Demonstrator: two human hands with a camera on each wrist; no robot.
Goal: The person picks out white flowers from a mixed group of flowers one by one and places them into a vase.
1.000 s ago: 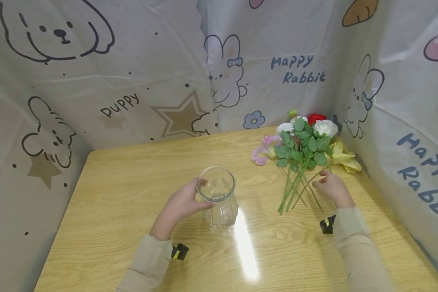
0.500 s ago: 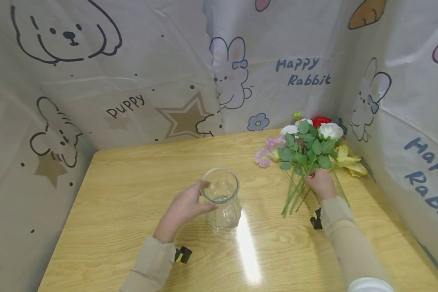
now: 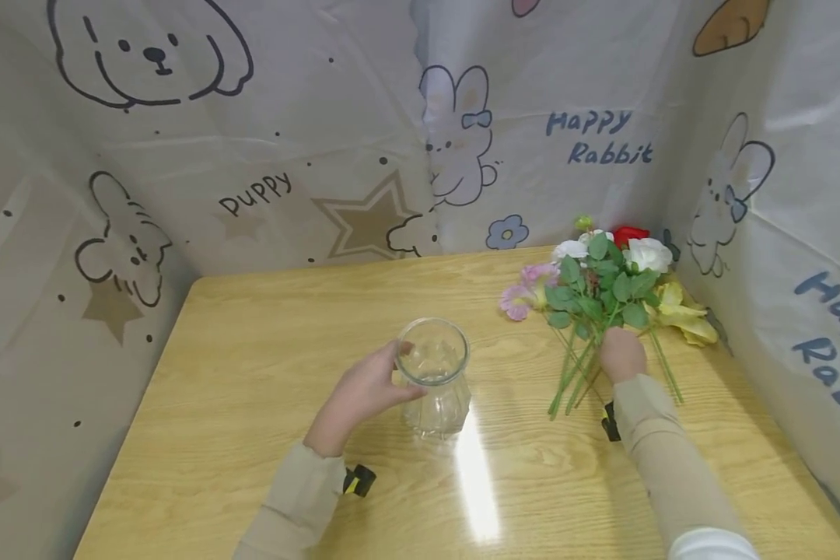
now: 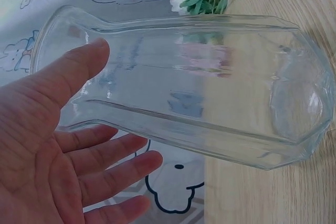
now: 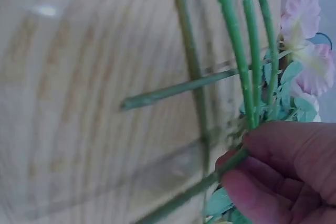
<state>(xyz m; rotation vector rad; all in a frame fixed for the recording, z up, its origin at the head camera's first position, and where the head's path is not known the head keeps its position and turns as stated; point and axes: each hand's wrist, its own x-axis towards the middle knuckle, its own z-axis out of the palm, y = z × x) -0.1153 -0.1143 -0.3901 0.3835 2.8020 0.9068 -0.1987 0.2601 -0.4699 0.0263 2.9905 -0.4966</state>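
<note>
A clear glass vase [image 3: 437, 412] stands upright on the wooden table. My left hand [image 3: 362, 394] holds its neck, thumb on the near side; in the left wrist view the fingers pass along the other side of the glass vase [image 4: 157, 93]. At the right, artificial flowers lie in a loose bunch: white roses [image 3: 648, 255], a red bloom [image 3: 630, 236], pink-purple petals [image 3: 516, 302] and a yellow flower [image 3: 687, 317]. My right hand [image 3: 623, 356] is at their stems. In the right wrist view its thumb and forefinger pinch a green flower stem [image 5: 181, 199]; which bloom it bears cannot be told.
Printed cloth [image 3: 287, 132] with cartoon animals hangs behind the table and along both sides. Several crossing stems [image 3: 567, 381] stick out toward me from the bunch. A bright light reflection [image 3: 477, 490] lies on the table [image 3: 252, 435] before the vase.
My right hand has moved left from the bunch's right side onto the stems and now pinches one. A stem has shifted to the right. My left hand keeps its hold on the vase.
</note>
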